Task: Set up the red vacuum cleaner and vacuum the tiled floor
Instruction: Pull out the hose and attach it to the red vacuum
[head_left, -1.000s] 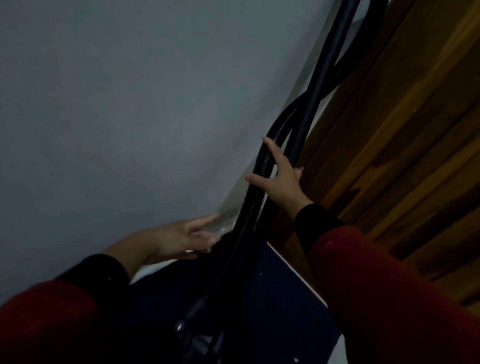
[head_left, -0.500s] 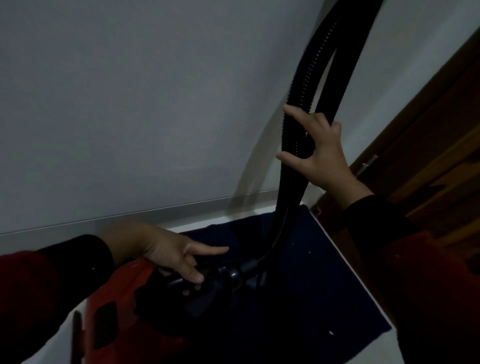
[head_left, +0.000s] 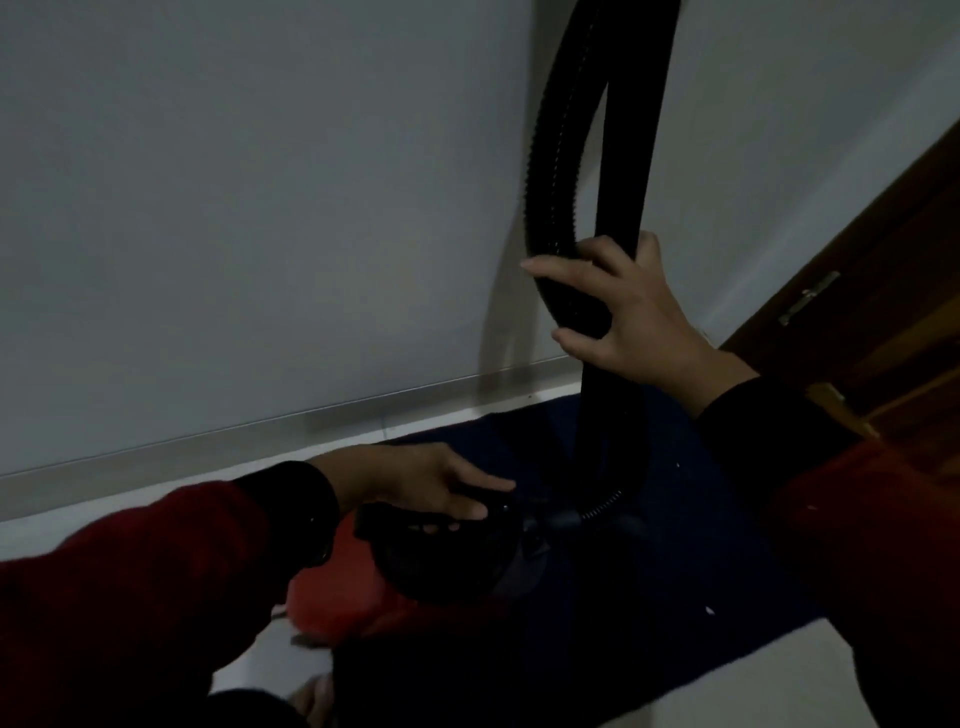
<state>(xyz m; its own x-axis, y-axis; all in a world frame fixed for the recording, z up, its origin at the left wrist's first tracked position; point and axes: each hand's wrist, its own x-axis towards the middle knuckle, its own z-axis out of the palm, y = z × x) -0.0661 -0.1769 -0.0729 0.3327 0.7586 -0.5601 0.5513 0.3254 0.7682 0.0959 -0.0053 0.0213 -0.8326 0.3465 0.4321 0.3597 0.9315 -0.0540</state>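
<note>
The red vacuum cleaner (head_left: 337, 597) sits low in the middle of the head view, partly on a dark blue mat (head_left: 691, 571). Its black carry handle (head_left: 415, 525) is on top, and my left hand (head_left: 421, 483) is wrapped around it. A black ribbed hose (head_left: 556, 156) rises from the front of the vacuum and loops out of the top of the frame beside a smooth black tube (head_left: 628, 130). My right hand (head_left: 623, 301) grips the hose and tube together at mid-height. The room is dim.
A plain grey wall (head_left: 260, 208) with a pale skirting board (head_left: 234, 441) stands close behind. A wooden door (head_left: 883, 291) with a metal hinge is at the right. Light floor tiles (head_left: 779, 686) show around the mat. My foot (head_left: 311, 701) is at the bottom.
The view has tilted down from the wall to the vacuum body. My left hand has gone from open near the skirting to holding the carry handle. My right hand stays on the hose.
</note>
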